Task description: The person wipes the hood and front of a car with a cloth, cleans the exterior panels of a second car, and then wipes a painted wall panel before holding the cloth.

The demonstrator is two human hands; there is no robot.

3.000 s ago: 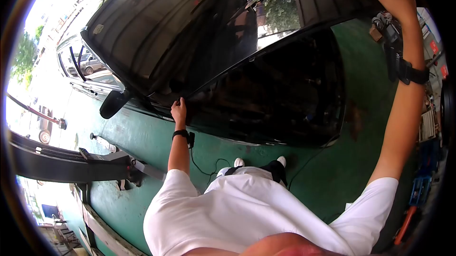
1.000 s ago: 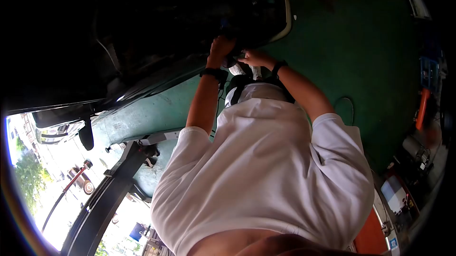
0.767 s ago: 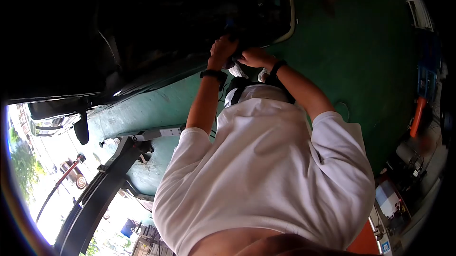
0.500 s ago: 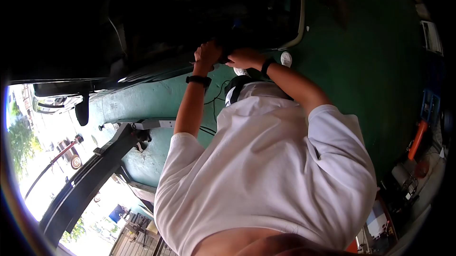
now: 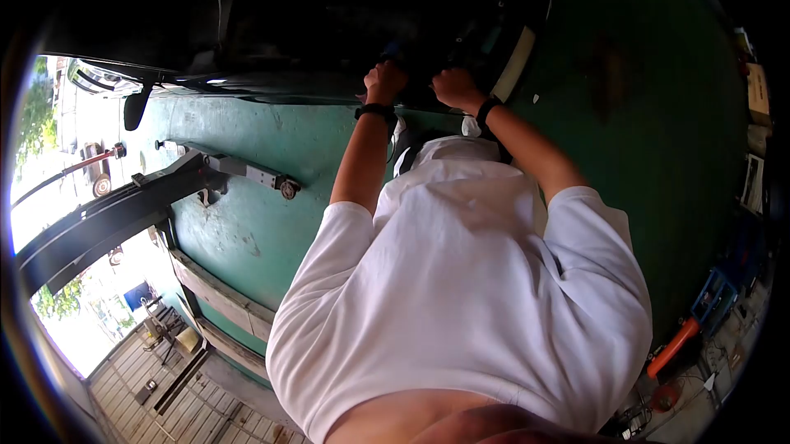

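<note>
Big shiny black car [image 5: 288, 57]: across the top middle of the frame, its lower edge right by both hands.
Left hand [image 5: 385, 80]: at the top middle, in front of the car's dark side, fingers curled in. I can't tell if they pinch anything.
Right hand [image 5: 455, 88]: just to the right, apart from the left one, fingers curled too. I can't tell what they hold.
Small blue spot [image 5: 392, 50]: just above the left hand, too dark to make out.
Hard to see: the car's top is cut off, and its side is nearly all black.
</note>
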